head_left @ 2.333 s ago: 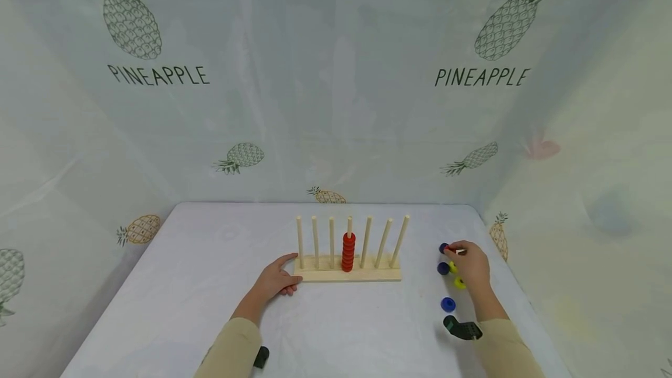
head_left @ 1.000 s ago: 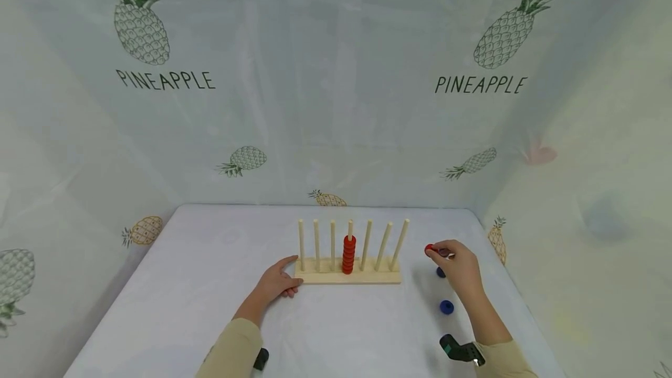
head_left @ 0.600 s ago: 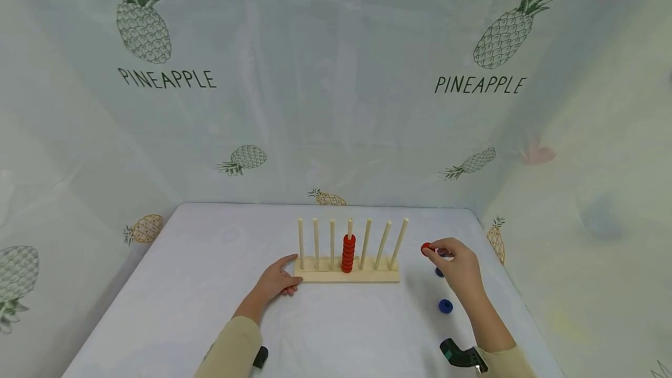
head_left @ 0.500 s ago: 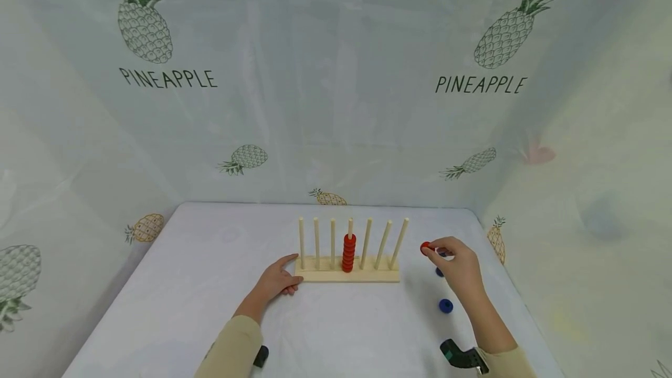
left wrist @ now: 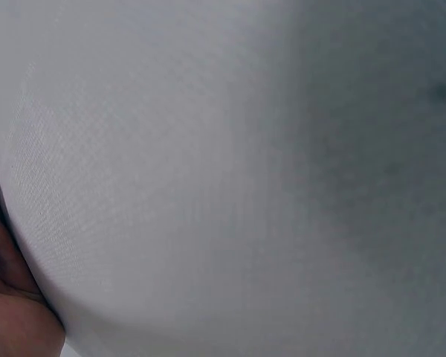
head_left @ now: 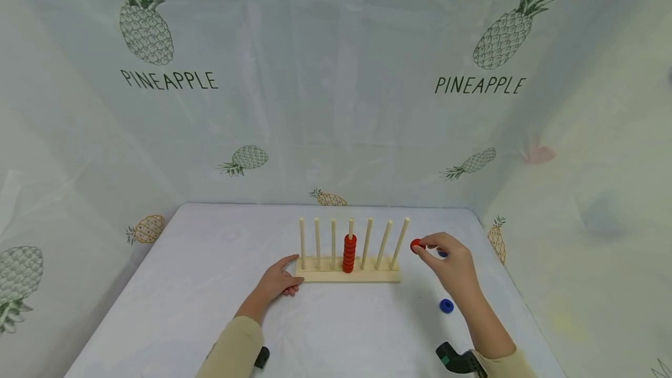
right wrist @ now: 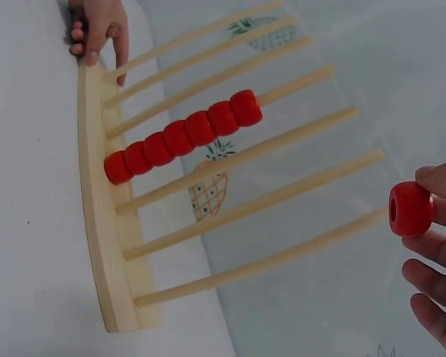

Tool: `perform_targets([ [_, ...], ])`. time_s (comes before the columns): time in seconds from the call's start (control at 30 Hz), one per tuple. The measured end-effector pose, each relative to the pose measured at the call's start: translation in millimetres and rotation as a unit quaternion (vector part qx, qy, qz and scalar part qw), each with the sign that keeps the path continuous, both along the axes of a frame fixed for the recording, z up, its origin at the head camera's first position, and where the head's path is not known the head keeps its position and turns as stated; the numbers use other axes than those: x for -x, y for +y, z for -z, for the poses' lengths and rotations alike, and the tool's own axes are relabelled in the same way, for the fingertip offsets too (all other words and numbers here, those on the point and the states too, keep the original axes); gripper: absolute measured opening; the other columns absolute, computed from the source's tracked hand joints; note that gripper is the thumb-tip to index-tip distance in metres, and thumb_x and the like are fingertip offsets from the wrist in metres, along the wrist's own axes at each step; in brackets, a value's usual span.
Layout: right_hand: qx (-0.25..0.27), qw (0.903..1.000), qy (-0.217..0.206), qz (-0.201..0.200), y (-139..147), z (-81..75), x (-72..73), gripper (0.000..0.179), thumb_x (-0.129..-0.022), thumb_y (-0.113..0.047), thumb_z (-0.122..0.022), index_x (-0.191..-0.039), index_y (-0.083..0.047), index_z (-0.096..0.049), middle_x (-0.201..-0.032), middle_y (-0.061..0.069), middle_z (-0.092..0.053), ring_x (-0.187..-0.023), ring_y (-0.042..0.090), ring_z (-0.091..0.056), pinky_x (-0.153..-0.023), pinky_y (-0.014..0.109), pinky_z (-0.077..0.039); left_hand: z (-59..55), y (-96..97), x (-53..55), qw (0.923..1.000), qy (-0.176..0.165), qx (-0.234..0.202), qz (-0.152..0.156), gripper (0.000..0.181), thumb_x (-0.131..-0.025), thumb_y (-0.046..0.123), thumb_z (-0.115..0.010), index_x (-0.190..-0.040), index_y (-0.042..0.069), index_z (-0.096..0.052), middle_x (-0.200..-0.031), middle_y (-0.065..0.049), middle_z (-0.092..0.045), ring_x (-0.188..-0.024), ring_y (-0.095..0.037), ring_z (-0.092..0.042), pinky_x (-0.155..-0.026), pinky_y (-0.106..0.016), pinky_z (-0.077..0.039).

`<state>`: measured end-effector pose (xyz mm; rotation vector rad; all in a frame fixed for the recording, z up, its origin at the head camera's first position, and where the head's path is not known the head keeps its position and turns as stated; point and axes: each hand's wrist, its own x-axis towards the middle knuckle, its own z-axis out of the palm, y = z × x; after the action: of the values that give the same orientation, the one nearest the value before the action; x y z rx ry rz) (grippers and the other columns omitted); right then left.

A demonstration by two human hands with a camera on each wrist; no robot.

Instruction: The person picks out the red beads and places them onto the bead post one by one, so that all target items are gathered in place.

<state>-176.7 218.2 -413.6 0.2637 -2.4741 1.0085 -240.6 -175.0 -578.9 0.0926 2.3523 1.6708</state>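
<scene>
A wooden peg rack [head_left: 362, 276] stands upright on the white table, and several red beads [head_left: 349, 254] are stacked on its middle peg. My left hand [head_left: 275, 279] grips the left end of its base, thumb in front and index finger behind. Between thumb and fingertips my right hand [head_left: 452, 261] pinches one more red bead [right wrist: 410, 209], held in the air just right of the rightmost peg [right wrist: 260, 259]. In the right wrist view the bead's hole faces the pegs. Only the edge of my left hand [left wrist: 18, 316] shows in the left wrist view.
A blue bead [head_left: 447, 306] lies on the table [head_left: 341, 331] near my right forearm. Another blue bead [head_left: 443, 254] is partly hidden behind my right hand. Pineapple-printed cloth [head_left: 336, 104] hangs around the table. A dark wrist-camera mount [head_left: 459, 361] sits at my right wrist.
My right hand has picked a red bead out from among the blue and yellow beads and carried it left to the rack's right end. My left hand and the rack look unmoved.
</scene>
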Motion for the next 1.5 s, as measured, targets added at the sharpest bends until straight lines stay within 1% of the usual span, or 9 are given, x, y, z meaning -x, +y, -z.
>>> perform_targets([
  [0.07,0.000,1.0000,0.002,-0.002,-3,-2.1,-0.2,0.011,-0.084,-0.013,-0.079,-0.094,-0.012,-0.074,-0.095,0.000,-0.068,-0.090,0.022,-0.060,-0.077,0.029,-0.052,-1.2,-0.1,-0.5,1.0000,-0.001,0.000,-0.001,0.074,-0.085,0.010,-0.076,-0.148,0.003,-0.038,-0.062,-0.006,-0.066,-0.047,-0.011,-0.059,-0.046,-0.023,-0.047],
  [0.23,0.008,0.9998,0.017,-0.009,-10,-6.5,-0.3,0.012,-0.083,-0.012,-0.080,-0.093,-0.014,-0.074,-0.094,-0.003,-0.067,-0.088,0.019,-0.059,-0.073,0.023,-0.049,-1.9,-0.9,-0.7,1.0000,-0.005,0.004,-0.006,0.074,-0.085,0.010,-0.076,-0.148,0.003,-0.037,-0.062,-0.006,-0.066,-0.047,-0.011,-0.059,-0.045,-0.022,-0.047],
  [0.33,0.013,0.9990,0.035,-0.023,-14,-9.1,0.7,0.014,-0.081,-0.011,-0.081,-0.092,-0.014,-0.074,-0.093,-0.005,-0.067,-0.086,0.017,-0.059,-0.073,0.021,-0.047,-1.5,-0.8,-0.5,0.9999,-0.008,0.002,-0.008,0.074,-0.085,0.010,-0.076,-0.148,0.004,-0.037,-0.062,-0.006,-0.066,-0.047,-0.011,-0.059,-0.046,-0.022,-0.047],
  [0.47,0.015,0.9966,0.065,-0.047,-22,-13.6,3.3,0.016,-0.079,-0.008,-0.082,-0.092,-0.014,-0.073,-0.092,-0.005,-0.068,-0.085,0.015,-0.059,-0.075,0.017,-0.044,-1.9,0.2,-0.6,1.0000,0.000,0.000,-0.003,0.074,-0.085,0.010,-0.076,-0.148,0.002,-0.037,-0.062,-0.006,-0.066,-0.048,-0.012,-0.059,-0.046,-0.023,-0.047],
  [0.6,0.018,0.9947,0.079,-0.063,-31,-17.3,6.9,0.018,-0.078,-0.007,-0.083,-0.091,-0.014,-0.073,-0.093,-0.006,-0.068,-0.087,0.013,-0.060,-0.075,0.016,-0.044,-2.1,0.7,-1.4,1.0000,0.000,0.000,-0.003,0.075,-0.085,0.010,-0.077,-0.148,0.002,-0.037,-0.062,-0.006,-0.066,-0.048,-0.012,-0.059,-0.046,-0.023,-0.046],
  [0.8,0.034,0.9934,0.075,-0.080,-44,-23.4,11.3,0.017,-0.078,-0.008,-0.083,-0.090,-0.016,-0.074,-0.093,-0.009,-0.068,-0.090,0.014,-0.061,-0.075,0.017,-0.044,-3.0,0.4,-1.4,0.9999,0.001,0.010,-0.005,0.074,-0.085,0.011,-0.076,-0.148,0.004,-0.038,-0.062,-0.006,-0.065,-0.047,-0.011,-0.059,-0.045,-0.022,-0.047],
  [1.0,0.048,0.9918,0.068,-0.098,-54,-28.4,16.6,0.015,-0.079,-0.012,-0.082,-0.090,-0.016,-0.074,-0.094,-0.009,-0.068,-0.088,0.013,-0.060,-0.077,0.020,-0.045,-1.8,0.9,-0.5,1.0000,-0.002,0.000,-0.008,0.075,-0.085,0.011,-0.077,-0.148,0.004,-0.038,-0.062,-0.006,-0.066,-0.048,-0.012,-0.059,-0.045,-0.023,-0.047],
  [1.27,0.034,0.9926,0.065,-0.096,-61,-31.4,23.9,0.012,-0.081,-0.013,-0.081,-0.092,-0.014,-0.074,-0.096,-0.008,-0.068,-0.091,0.011,-0.060,-0.077,0.026,-0.049,1.4,0.9,1.7,0.9999,-0.003,0.002,-0.011,0.074,-0.085,0.011,-0.077,-0.148,0.005,-0.039,-0.061,-0.006,-0.065,-0.047,-0.012,-0.059,-0.045,-0.023,-0.047],
  [1.5,0.032,0.9930,0.051,-0.101,-66,-35.6,29.4,0.013,-0.082,-0.015,-0.080,-0.094,-0.014,-0.074,-0.098,-0.007,-0.068,-0.091,0.013,-0.060,-0.077,0.034,-0.050,-1.7,2.6,0.2,0.9998,0.002,0.018,-0.007,0.074,-0.085,0.011,-0.077,-0.148,0.003,-0.038,-0.061,-0.006,-0.065,-0.047,-0.011,-0.059,-0.045,-0.023,-0.047],
])
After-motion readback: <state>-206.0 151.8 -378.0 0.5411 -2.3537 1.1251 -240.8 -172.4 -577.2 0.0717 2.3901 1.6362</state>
